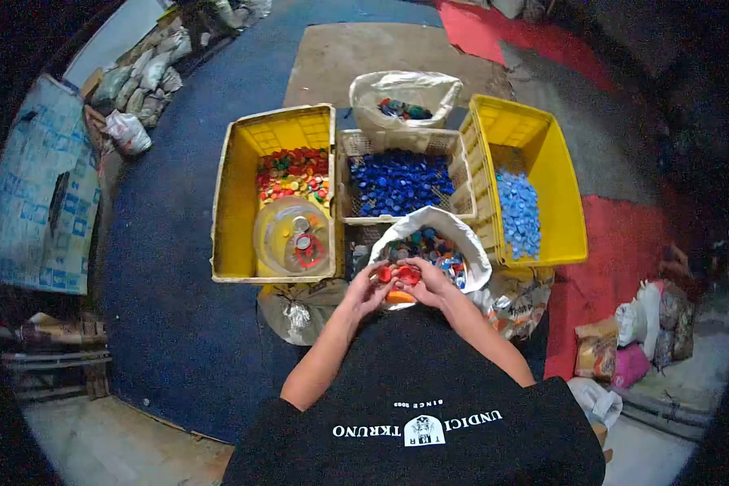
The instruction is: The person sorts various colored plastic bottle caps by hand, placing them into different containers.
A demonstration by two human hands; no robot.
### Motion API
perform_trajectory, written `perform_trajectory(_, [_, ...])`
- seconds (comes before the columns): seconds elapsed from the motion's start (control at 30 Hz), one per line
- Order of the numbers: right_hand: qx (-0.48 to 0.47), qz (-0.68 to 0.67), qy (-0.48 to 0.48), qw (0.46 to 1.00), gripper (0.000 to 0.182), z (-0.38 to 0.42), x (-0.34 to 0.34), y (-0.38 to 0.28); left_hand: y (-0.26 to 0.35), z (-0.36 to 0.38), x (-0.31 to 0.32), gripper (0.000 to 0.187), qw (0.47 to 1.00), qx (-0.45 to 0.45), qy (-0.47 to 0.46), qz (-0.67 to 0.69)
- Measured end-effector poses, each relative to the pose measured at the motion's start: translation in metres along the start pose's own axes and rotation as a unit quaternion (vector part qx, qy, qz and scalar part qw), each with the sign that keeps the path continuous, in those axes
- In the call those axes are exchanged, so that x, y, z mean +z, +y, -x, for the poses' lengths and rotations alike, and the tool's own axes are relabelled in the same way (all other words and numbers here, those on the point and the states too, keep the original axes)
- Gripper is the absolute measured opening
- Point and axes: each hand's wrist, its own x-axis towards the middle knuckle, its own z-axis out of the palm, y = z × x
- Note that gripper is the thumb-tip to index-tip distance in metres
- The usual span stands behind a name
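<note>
My left hand [369, 290] and my right hand [431, 283] are close together over the near rim of an open white sack [479, 257] of mixed bottle caps. Red caps [409, 275] lie in the curled fingers of my right hand, and another red cap [385, 275] is in my left. An orange item [399, 297] shows just below my hands. Beyond the sack stands a white crate [405, 220] of dark blue caps. The yellow crate [228, 194] at the left holds red, yellow and green caps and a round clear plastic container [277, 235].
At the right, a tilted yellow crate [560, 186] holds light blue caps [518, 212]. Another white sack [364, 91] stands behind the middle crate. Filled bags [130, 134] lie at the far left, and more bags [632, 364] at the right. Silvery sacks [298, 316] are under the near edge.
</note>
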Motion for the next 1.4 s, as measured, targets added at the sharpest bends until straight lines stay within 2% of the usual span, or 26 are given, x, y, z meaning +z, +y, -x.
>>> perform_trajectory(0.07, [-0.02, -0.041, -0.014, 0.999, 0.024, -0.043, 0.026, -0.006, 0.035, -0.016, -0.016, 0.023, 0.994, 0.062, -0.069, 0.06])
perform_trajectory(0.13, [-0.075, 0.011, -0.11, 0.991, 0.024, -0.088, 0.082, -0.026, 0.095, 0.003, 0.021, 0.022, 0.98, 0.15, -0.119, 0.044])
perform_trajectory(0.17, [-0.103, 0.007, -0.126, 0.987, 0.035, -0.078, 0.134, -0.038, 0.129, -0.016, 0.01, 0.031, 0.964, 0.206, -0.137, 0.096])
perform_trajectory(0.2, [-0.115, 0.042, -0.244, 0.962, 0.05, -0.082, 0.163, -0.05, 0.162, 0.007, 0.026, 0.044, 0.966, 0.212, -0.143, 0.029])
perform_trajectory(0.23, [-0.118, 0.022, -0.233, 0.965, 0.061, -0.084, 0.185, -0.056, 0.191, 0.013, 0.03, 0.055, 0.957, 0.254, -0.135, 0.012])
perform_trajectory(0.27, [-0.166, 0.041, -0.187, 0.967, 0.064, -0.082, 0.203, -0.056, 0.202, 0.04, 0.064, 0.069, 0.946, 0.323, 0.036, -0.011])
perform_trajectory(0.3, [-0.214, 0.06, -0.139, 0.965, 0.067, -0.082, 0.215, -0.056, 0.207, 0.056, 0.075, 0.069, 0.945, 0.326, 0.033, -0.013])
perform_trajectory(0.37, [-0.239, 0.13, -0.14, 0.952, 0.068, -0.087, 0.202, -0.048, 0.212, 0.073, 0.08, 0.084, 0.889, 0.447, 0.013, -0.099])
perform_trajectory(0.4, [-0.263, 0.201, -0.14, 0.933, 0.069, -0.09, 0.189, -0.043, 0.208, 0.072, 0.071, 0.084, 0.888, 0.449, 0.008, -0.101])
perform_trajectory(0.47, [-0.261, 0.284, -0.162, 0.908, 0.064, -0.097, 0.128, -0.025, 0.186, 0.063, 0.027, 0.068, 0.842, 0.479, 0.03, -0.248])
perform_trajectory(0.5, [-0.193, 0.267, -0.108, 0.938, 0.06, -0.055, 0.128, -0.022, 0.169, 0.058, 0.016, 0.063, 0.831, 0.453, 0.111, -0.304])
perform_trajectory(0.57, [-0.143, 0.206, -0.003, 0.968, 0.049, -0.048, 0.062, -0.002, 0.143, 0.024, -0.044, 0.048, 0.931, 0.298, 0.054, -0.203])
perform_trajectory(0.6, [-0.123, 0.183, 0.033, 0.975, 0.045, -0.042, 0.033, 0.004, 0.12, 0.008, -0.061, 0.043, 0.922, 0.296, 0.116, -0.222])
perform_trajectory(0.67, [-0.129, 0.16, 0.102, 0.973, 0.046, -0.017, -0.002, 0.008, 0.084, 0.002, -0.079, 0.043, 0.922, 0.274, 0.073, -0.262])
perform_trajectory(0.77, [-0.141, 0.161, 0.177, 0.961, 0.037, -0.009, -0.049, 0.012, 0.048, 0.022, -0.041, 0.041, 0.887, 0.215, 0.051, -0.405])
perform_trajectory(0.8, [-0.139, 0.157, 0.18, 0.961, 0.037, -0.01, -0.059, 0.011, 0.037, 0.014, -0.042, 0.045, 0.838, 0.238, 0.013, -0.491])
perform_trajectory(0.87, [-0.213, 0.491, 0.194, 0.822, 0.032, -0.009, -0.076, 0.006, 0.014, -0.003, -0.049, 0.057, 0.709, 0.24, -0.038, -0.662])
perform_trajectory(0.9, [-0.247, 0.579, 0.196, 0.752, 0.036, -0.006, -0.076, 0.007, 0.012, 0.006, -0.033, 0.064, 0.568, 0.26, -0.084, -0.777])
perform_trajectory(0.97, [-0.219, 0.756, 0.161, 0.595, 0.04, 0.002, -0.078, 0.001, -0.004, 0.026, -0.009, 0.068, 0.295, 0.197, -0.075, -0.932])
perform_trajectory(1.03, [-0.139, 0.803, 0.114, 0.568, 0.052, -0.003, -0.082, -0.003, -0.027, 0.009, -0.016, 0.07, 0.272, 0.181, -0.093, -0.94])
perform_trajectory(1.17, [-0.019, 0.817, 0.026, 0.576, 0.082, -0.021, -0.109, -0.009, -0.056, 0.022, 0.012, 0.074, 0.306, 0.08, -0.105, -0.943])
perform_trajectory(1.2, [0.017, 0.822, 0.017, 0.569, 0.092, -0.022, -0.111, -0.014, -0.069, 0.018, -0.002, 0.051, 0.3, 0.156, -0.092, -0.937])
perform_trajectory(1.23, [-0.014, 0.852, 0.001, 0.523, 0.083, -0.024, -0.117, -0.015, -0.073, 0.02, -0.003, 0.051, 0.302, 0.148, -0.087, -0.938])
perform_trajectory(1.3, [0.079, 0.863, -0.01, 0.499, 0.07, -0.025, -0.113, -0.035, -0.082, 0.021, -0.002, 0.036, 0.32, 0.134, -0.06, -0.936])
perform_trajectory(1.33, [0.05, 0.84, 0.036, 0.539, 0.059, -0.013, -0.103, -0.04, -0.086, 0.029, 0.004, 0.036, 0.315, 0.135, -0.053, -0.938])
perform_trajectory(1.4, [0.011, 0.859, 0.02, 0.512, 0.057, -0.018, -0.104, -0.05, -0.093, 0.045, 0.013, 0.034, 0.317, 0.13, -0.036, -0.939])
